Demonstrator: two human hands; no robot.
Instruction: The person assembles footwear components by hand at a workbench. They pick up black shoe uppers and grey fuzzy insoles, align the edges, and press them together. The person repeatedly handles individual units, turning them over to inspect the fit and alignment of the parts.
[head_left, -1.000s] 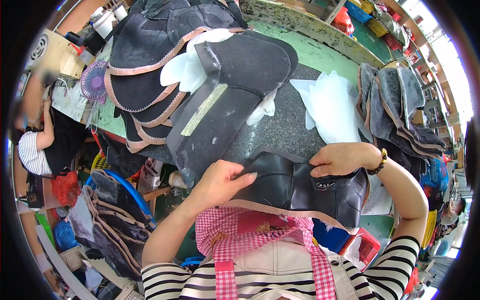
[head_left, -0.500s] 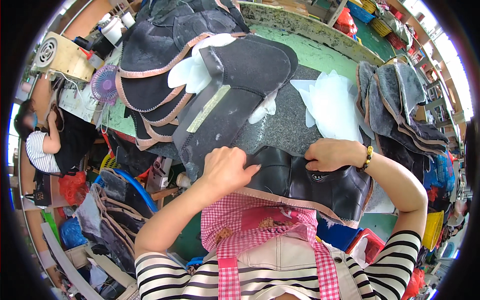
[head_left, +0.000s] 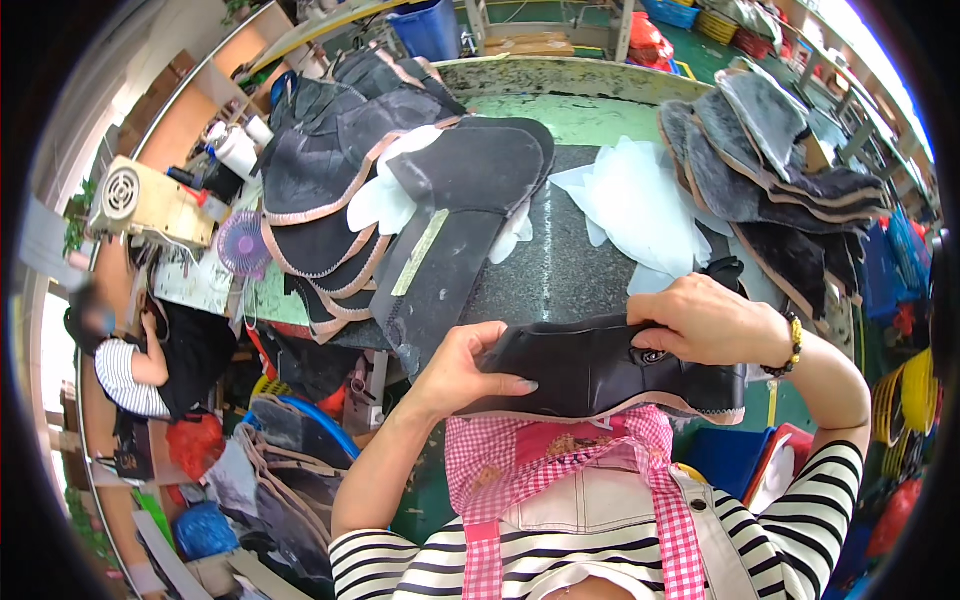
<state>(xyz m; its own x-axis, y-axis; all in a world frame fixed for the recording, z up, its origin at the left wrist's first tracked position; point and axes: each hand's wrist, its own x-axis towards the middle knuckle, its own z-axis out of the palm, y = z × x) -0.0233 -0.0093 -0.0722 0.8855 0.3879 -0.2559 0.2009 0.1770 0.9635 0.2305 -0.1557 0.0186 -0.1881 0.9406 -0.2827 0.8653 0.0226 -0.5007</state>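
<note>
A black leather boot upper with a pinkish stitched lower edge is stretched sideways just in front of my apron. My left hand pinches its left end, thumb lying across the front and fingers behind. With fingers curled over the top edge, my right hand grips the upper right part, beside a small round ornament. Beyond my hands, a dark flat boot piece with a pale strip lies on the speckled grey work surface. White shaped sheets lie to its right.
Dark boot pieces with pinkish edges are heaped at the left back. Grey fleecy pieces are stacked on the right. A purple fan and a cream machine stand left, near a seated person in stripes.
My left hand has gone from a fist at the top edge to a thumb-and-finger hold at the left end. The upper now looks flatter and longer. The whole view has shifted.
</note>
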